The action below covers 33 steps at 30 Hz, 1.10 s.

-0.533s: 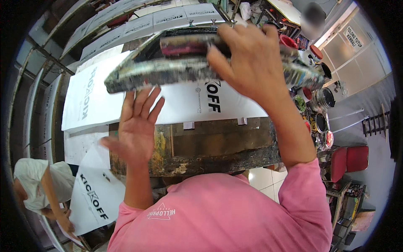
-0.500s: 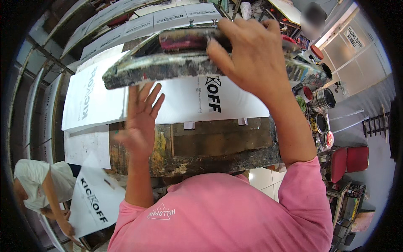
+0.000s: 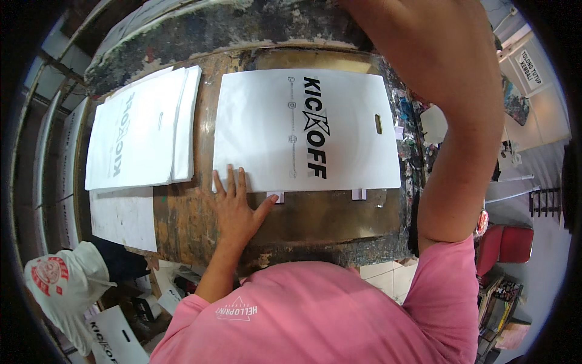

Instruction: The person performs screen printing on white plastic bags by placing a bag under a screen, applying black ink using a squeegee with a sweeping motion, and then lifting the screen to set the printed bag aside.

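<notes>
My left hand point(image 3: 236, 209) flat, fingers spread, pinning near edge of white printed bag point(image 3: 306, 130) on paint-crusted table point(image 3: 327, 221). Right hand point(image 3: 424, 42) raised, grip unclear. Step: print done, frame point(image 3: 212, 27) lifted. Next: slide bag toward stack point(image 3: 142, 133).

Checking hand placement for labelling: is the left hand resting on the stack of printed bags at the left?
No, the left hand lies flat on the stained table, fingertips at the lower edge of the single white printed bag, apart from the stack of bags.
</notes>
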Motion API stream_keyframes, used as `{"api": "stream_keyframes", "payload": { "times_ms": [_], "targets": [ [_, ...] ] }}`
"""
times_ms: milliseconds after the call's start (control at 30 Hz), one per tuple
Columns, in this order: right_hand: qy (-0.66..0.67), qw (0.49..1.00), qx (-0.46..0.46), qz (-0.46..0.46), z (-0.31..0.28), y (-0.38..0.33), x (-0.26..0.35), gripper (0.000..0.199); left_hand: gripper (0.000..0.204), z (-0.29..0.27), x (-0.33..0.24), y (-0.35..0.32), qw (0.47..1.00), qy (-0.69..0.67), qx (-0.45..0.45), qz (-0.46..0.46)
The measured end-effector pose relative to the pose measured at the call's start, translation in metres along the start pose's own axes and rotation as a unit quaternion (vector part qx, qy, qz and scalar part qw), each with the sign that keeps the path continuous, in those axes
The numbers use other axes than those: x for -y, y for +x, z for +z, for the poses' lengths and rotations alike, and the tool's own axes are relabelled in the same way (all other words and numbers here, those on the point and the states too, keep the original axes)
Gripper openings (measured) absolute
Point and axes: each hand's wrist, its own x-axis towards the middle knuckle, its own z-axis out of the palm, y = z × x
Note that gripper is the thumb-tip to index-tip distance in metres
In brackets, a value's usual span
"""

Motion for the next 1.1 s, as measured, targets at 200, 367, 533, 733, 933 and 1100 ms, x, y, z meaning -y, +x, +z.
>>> {"api": "stream_keyframes", "payload": {
  "times_ms": [200,367,533,733,933,1100],
  "targets": [
    [0.016,0.999,0.020,0.021,0.005,0.003,-0.010,0.042,0.119,-0.003,-0.016,0.001,0.997,-0.004,-0.077,0.020],
    [0.025,0.993,0.081,0.083,-0.003,0.028,0.013,0.041,0.083,-0.052,-0.035,0.036,0.974,-0.150,-0.157,0.064],
    [0.061,0.982,0.153,0.097,-0.011,0.032,0.004,0.039,0.043,-0.091,-0.044,0.059,0.912,-0.284,-0.292,0.057],
    [0.025,0.996,0.036,-0.072,0.013,-0.002,-0.041,0.046,0.043,-0.101,0.021,0.023,0.870,-0.382,-0.294,-0.099],
    [0.024,0.997,-0.003,-0.077,0.010,0.006,-0.029,0.046,0.046,-0.109,0.158,-0.003,0.856,-0.309,-0.396,-0.121],
    [0.058,0.981,0.163,0.085,-0.013,0.011,-0.007,0.042,0.045,-0.106,0.286,-0.013,0.886,-0.197,-0.386,-0.163]
  ]
}}
